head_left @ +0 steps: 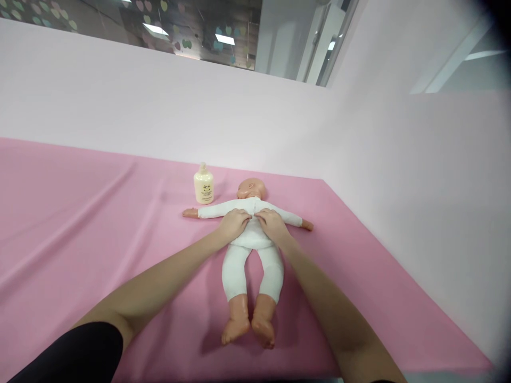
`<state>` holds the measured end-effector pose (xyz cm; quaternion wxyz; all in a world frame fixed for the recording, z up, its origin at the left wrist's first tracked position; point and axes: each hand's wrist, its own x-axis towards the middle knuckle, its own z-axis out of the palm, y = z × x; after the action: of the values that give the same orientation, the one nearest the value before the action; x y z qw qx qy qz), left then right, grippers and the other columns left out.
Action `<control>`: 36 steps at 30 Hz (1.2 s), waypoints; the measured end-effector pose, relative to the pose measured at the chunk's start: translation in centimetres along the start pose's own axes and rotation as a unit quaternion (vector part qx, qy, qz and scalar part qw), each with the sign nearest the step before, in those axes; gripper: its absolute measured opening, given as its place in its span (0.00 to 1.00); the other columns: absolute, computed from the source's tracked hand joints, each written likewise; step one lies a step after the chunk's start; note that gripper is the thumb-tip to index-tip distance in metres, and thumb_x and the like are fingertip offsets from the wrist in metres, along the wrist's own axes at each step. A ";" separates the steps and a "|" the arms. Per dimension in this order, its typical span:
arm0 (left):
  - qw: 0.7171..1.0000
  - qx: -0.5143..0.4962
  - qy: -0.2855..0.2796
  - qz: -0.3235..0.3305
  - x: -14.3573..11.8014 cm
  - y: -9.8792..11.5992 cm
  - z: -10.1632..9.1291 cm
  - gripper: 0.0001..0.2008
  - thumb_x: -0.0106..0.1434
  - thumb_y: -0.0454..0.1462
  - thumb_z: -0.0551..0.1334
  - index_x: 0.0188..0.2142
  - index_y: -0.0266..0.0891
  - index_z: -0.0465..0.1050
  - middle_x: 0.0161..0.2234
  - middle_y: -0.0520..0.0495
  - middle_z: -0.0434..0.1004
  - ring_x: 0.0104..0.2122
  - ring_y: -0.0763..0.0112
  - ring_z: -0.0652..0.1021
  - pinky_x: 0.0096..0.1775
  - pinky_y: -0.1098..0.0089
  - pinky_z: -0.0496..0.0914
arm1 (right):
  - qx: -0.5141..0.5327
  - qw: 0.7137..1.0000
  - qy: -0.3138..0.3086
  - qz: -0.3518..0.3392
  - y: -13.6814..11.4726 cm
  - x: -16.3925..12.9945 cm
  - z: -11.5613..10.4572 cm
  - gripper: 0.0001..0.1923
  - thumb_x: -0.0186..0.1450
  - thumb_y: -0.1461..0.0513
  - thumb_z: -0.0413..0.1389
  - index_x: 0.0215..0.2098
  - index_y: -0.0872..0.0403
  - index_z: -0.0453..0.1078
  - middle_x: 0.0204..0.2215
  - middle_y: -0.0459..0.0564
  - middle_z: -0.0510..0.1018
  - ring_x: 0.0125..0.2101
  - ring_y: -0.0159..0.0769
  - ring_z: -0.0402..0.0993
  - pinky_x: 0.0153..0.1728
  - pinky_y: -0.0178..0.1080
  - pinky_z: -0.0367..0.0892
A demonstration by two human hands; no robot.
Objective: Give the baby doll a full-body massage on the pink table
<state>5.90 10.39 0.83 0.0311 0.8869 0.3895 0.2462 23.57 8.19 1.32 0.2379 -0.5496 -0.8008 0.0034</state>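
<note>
Two sets of fingers (pixel 244 214) laid on the white-clad torso of a baby doll (pixel 255 235), tips almost meeting at the midline, a narrow strip of cloth visible between them. Fingers close together within each hand and slightly bent; impossible to tell whether just resting on the garment or pinching some of it. Left hand (pixel 235 224) on one half of the upper body, right hand (pixel 273 225) on the other, both low and in contact. Just beyond the fingertips, the doll's collar, then the bare head (pixel 255 186), turned sideways with an ear showing. Doll stretched out in the middle of a pink mat (pixel 167 298), arms spread wide to both sides, legs a little apart and towards the camera, feet (pixel 235 331) bare and near each other. Behind the outstretched arm at picture left, standing upright, a cream bottle (pixel 204 187) with a dark printed label; near the head, apart from it. Long creases across the mat at left. Bare forearms back from the wrists to a black sleeve (pixel 75 354) at lower left. Around the mat, white walls (pixel 167 114); above, a window (pixel 187 32) with coloured shapes and lit ceiling panels (pixel 155 29).
</note>
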 end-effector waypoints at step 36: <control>0.986 0.104 -0.053 -0.119 2.9 1.5 0.3 0.14 0.67 0.33 0.46 0.45 0.32 0.67 0.41 0.38 0.75 0.42 0.59 0.74 0.39 0.64 0.67 | -0.178 0.983 0.012 0.041 -0.5 1.8 1.3 0.14 0.68 0.65 0.42 0.43 0.57 0.69 0.47 0.57 0.69 0.46 0.39 0.64 0.46 0.40 0.59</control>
<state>8.73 11.47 2.10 -0.0114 0.8444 0.5137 0.1519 22.14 9.93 0.95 0.1459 -0.6153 -0.7627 -0.1359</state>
